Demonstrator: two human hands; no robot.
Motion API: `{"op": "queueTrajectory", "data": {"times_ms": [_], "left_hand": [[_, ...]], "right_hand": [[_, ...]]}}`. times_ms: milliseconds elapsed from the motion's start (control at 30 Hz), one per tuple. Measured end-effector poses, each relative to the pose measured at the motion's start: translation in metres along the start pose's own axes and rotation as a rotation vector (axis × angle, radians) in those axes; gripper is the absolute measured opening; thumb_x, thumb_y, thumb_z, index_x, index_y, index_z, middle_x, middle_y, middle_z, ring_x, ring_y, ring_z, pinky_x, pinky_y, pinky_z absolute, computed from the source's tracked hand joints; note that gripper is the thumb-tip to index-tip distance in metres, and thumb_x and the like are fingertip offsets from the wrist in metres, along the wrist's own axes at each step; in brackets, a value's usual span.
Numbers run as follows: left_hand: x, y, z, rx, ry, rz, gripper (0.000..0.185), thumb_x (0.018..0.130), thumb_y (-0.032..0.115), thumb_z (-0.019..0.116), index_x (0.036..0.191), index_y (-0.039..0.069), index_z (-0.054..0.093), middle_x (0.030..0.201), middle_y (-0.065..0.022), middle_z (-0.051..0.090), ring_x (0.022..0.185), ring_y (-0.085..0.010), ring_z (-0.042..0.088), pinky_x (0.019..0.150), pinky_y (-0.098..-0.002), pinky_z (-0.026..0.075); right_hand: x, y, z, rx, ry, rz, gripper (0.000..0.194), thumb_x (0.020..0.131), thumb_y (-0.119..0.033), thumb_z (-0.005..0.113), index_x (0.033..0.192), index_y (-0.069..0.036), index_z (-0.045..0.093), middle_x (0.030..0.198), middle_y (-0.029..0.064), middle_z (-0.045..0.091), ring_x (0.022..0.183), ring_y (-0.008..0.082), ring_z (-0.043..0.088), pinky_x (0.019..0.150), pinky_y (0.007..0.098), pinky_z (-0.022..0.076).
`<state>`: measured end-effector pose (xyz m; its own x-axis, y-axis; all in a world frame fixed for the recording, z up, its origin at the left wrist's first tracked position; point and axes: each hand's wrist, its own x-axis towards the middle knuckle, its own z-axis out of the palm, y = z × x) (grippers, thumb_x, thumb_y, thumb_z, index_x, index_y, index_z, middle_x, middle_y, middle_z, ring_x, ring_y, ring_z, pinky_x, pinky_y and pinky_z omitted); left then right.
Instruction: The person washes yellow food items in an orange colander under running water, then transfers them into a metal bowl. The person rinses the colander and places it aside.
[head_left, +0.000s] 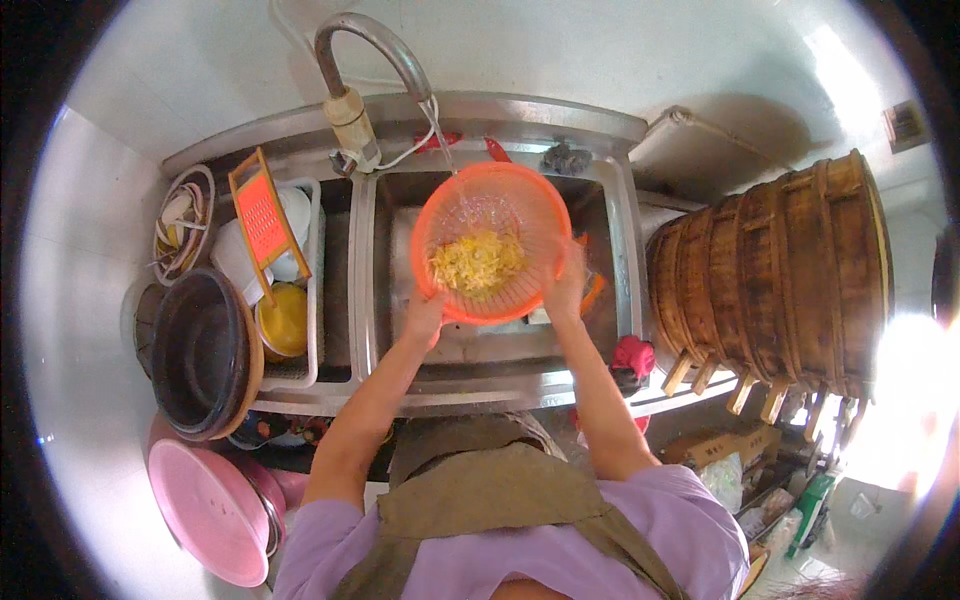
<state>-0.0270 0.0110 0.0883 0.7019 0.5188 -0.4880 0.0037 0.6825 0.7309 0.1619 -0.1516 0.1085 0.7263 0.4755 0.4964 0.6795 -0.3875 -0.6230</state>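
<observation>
An orange plastic colander (541, 202) is held over the right basin of a stainless steel sink (480, 349). My left hand (426, 319) grips its near left rim, and my right hand (566, 289) grips the right rim. Pale yellow shreds of food (480, 262) lie heaped inside; their exact kind I cannot tell. From the curved metal faucet (375, 37) a thin stream of water falls into the colander's far side. Part of an orange object (594, 292) shows in the basin behind my right hand, mostly hidden.
At left, a white dish rack (315, 300) holds bowls and an orange grater (262, 217) in a wooden frame. Dark basins (199, 352) lean beside it, above a pink basin (210, 514). Stacked wooden steamers (765, 277) stand right. A pink cloth (634, 356) and a scouring pad (566, 159) rest on the sink's rim.
</observation>
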Motion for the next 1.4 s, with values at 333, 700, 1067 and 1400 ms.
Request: {"op": "queueTrajectory", "data": {"times_ms": [333,700,1067,1400], "left_hand": [[-0.014,-0.038,0.008,0.144,-0.003,0.031,0.046,0.086,0.0,0.049,0.131,0.006,0.04,0.11,-0.009,0.055,0.096,-0.0218,0.06,0.078,-0.0394,0.055],[-0.019,-0.01,-0.018,0.211,-0.037,-0.002,0.038,0.08,0.0,0.051,0.118,0.003,0.052,0.103,-0.0087,0.061,0.088,-0.0231,0.064,0.071,-0.0435,0.059],[-0.026,0.014,-0.009,0.054,-0.039,-0.145,0.041,0.08,-0.001,0.051,0.12,0.004,0.05,0.106,-0.0101,0.06,0.097,-0.0256,0.062,0.07,-0.0435,0.059],[-0.013,0.007,-0.003,0.072,-0.118,0.053,0.037,0.084,0.003,0.052,0.121,0.003,0.051,0.109,-0.0099,0.059,0.098,-0.0252,0.062,0.071,-0.044,0.058]], "right_hand": [[0.016,-0.053,0.068,0.017,-0.485,0.014,0.028,0.085,-0.013,0.058,0.109,0.001,0.059,0.102,0.0196,0.06,0.098,0.036,0.057,0.085,0.0432,0.0465],[0.044,0.008,0.049,-0.261,-0.619,-0.144,0.025,0.088,-0.018,0.049,0.102,0.0,0.059,0.107,0.0207,0.06,0.097,0.0363,0.057,0.083,0.0444,0.0459],[0.054,-0.025,0.05,0.427,-0.532,0.505,0.032,0.089,-0.017,0.053,0.115,0.003,0.056,0.108,0.0193,0.06,0.099,0.0291,0.059,0.084,0.0416,0.0477],[0.011,-0.066,0.036,0.046,-0.628,-0.317,0.049,0.078,-0.019,0.065,0.125,-0.012,0.053,0.124,0.0171,0.054,0.115,0.0337,0.05,0.095,0.0448,0.0429]]}}
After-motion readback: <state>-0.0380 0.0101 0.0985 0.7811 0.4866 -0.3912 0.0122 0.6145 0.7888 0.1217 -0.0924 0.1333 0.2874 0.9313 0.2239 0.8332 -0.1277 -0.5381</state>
